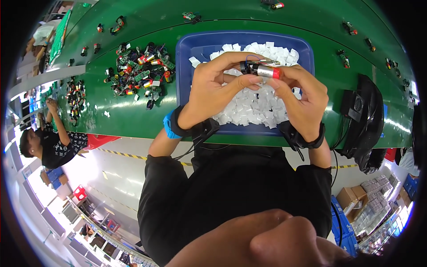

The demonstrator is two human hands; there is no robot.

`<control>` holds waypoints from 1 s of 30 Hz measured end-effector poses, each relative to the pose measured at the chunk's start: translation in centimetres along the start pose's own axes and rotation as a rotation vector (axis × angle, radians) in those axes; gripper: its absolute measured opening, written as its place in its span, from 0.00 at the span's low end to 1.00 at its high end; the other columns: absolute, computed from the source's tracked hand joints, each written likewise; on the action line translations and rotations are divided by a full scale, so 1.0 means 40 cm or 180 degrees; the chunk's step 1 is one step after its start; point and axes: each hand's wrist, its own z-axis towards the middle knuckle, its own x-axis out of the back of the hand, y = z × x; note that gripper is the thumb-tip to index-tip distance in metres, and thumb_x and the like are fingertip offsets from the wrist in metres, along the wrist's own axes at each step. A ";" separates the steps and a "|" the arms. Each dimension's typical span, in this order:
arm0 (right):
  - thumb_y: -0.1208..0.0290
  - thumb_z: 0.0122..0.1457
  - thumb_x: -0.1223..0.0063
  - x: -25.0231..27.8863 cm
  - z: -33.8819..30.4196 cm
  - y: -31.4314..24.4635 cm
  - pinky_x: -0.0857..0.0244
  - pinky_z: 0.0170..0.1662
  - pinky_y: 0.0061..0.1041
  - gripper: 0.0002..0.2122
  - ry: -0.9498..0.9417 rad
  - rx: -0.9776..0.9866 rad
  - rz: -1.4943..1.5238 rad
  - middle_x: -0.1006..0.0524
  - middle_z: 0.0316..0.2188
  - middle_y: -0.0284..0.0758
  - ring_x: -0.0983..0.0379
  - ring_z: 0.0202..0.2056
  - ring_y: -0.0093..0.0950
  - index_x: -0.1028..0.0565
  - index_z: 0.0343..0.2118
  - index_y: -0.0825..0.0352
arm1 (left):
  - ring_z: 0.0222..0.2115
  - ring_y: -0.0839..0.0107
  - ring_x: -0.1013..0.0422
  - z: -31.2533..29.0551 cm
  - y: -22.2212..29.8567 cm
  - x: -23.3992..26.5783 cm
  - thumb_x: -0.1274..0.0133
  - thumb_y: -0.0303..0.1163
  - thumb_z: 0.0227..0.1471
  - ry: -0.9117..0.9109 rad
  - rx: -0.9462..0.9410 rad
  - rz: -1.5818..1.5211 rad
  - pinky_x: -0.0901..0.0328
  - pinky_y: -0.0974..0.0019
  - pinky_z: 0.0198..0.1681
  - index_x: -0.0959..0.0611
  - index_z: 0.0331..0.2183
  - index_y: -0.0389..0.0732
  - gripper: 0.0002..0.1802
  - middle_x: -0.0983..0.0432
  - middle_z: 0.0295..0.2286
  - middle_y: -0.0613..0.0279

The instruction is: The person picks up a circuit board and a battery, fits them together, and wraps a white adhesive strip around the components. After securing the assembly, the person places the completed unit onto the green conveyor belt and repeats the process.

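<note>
Above a blue plastic tray (187,41), both my hands hold one small assembly, a silver battery cell with a red end (266,71), joined to a black part with thin wires. My left hand (218,82) pinches its left, black end between thumb and fingers. At the red end, my right hand (302,91) grips with thumb and forefinger. Beneath the hands lie many small white square pieces (253,107) heaped in the tray. A black band with a small device sits on each wrist, and a blue strap circles the left one.
Left of the tray is a pile of circuit boards with cells (144,71) on the green table (133,122). More assemblies (342,58) lie along the far side. A black bag (369,120) and a black box (352,105) stand at right. Another person (55,140) works at far left.
</note>
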 end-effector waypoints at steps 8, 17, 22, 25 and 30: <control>0.80 0.58 0.40 -0.005 0.001 0.011 0.31 0.27 0.19 0.09 0.0013 -0.0481 0.0615 0.19 0.29 0.39 0.25 0.23 0.22 0.21 0.41 0.77 | 0.43 0.60 0.22 -0.002 0.011 -0.007 0.42 0.15 0.53 0.0095 0.0019 0.0500 0.20 0.61 0.41 0.23 0.48 0.25 0.20 0.23 0.46 0.44; 0.79 0.60 0.41 -0.006 0.002 0.019 0.29 0.27 0.21 0.09 -0.0129 -0.1135 0.1392 0.20 0.29 0.42 0.24 0.23 0.23 0.22 0.42 0.77 | 0.35 0.67 0.19 0.003 -0.011 -0.012 0.37 0.23 0.52 0.0406 -0.0643 0.1095 0.21 0.69 0.35 0.19 0.47 0.33 0.19 0.18 0.39 0.52; 0.81 0.58 0.39 0.006 -0.003 0.026 0.29 0.26 0.20 0.09 -0.0144 -0.1219 0.1519 0.20 0.28 0.40 0.24 0.24 0.22 0.22 0.41 0.77 | 0.35 0.68 0.19 -0.001 0.015 -0.007 0.39 0.22 0.53 0.0083 -0.0399 0.0987 0.22 0.69 0.34 0.19 0.47 0.32 0.18 0.18 0.38 0.51; 0.81 0.54 0.35 0.008 0.002 0.034 0.30 0.26 0.20 0.11 -0.0032 -0.0792 0.1112 0.20 0.28 0.39 0.24 0.24 0.21 0.21 0.40 0.75 | 0.32 0.69 0.19 -0.003 0.025 -0.010 0.40 0.22 0.55 -0.0007 -0.0146 0.0557 0.22 0.69 0.32 0.19 0.46 0.31 0.16 0.18 0.35 0.51; 0.76 0.44 0.27 0.020 0.034 0.030 0.33 0.24 0.18 0.16 -0.0097 0.1258 -0.0502 0.20 0.26 0.36 0.24 0.22 0.22 0.19 0.38 0.70 | 0.26 0.71 0.21 0.009 0.065 0.018 0.45 0.24 0.59 -0.0477 0.0862 -0.0539 0.23 0.69 0.28 0.22 0.47 0.28 0.15 0.21 0.29 0.53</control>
